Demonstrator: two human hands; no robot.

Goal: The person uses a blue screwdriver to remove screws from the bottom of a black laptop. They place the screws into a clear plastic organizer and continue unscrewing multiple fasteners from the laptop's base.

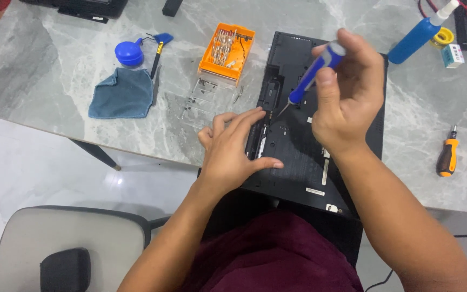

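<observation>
**A:** Head view: where does the laptop (320, 146) lie?

**B:** Bottom up on the marble table (55, 65), its near edge overhanging toward the person's lap. Both hands are over it.

**A:** The right hand (347, 97)?

**B:** Raised above the laptop's middle, fingers gripping a blue screwdriver (312, 73). The tool slants down and left, its tip at the base near the left edge.

**A:** And the left hand (233, 148)?

**B:** Flat and relaxed, holding nothing, pressed on the laptop's left edge. Its fingertips lie just beside the screwdriver's tip.

**A:** What surrounds them?

**B:** An orange bit case (226, 51) sits just left of the laptop, loose screws (198, 97) scattered below it. Farther left lie a blue cloth (121, 94) and a blue blower (129, 53). An orange-handled screwdriver (447, 157) rests well to the right, a blue bottle (420, 35) at upper right.
</observation>
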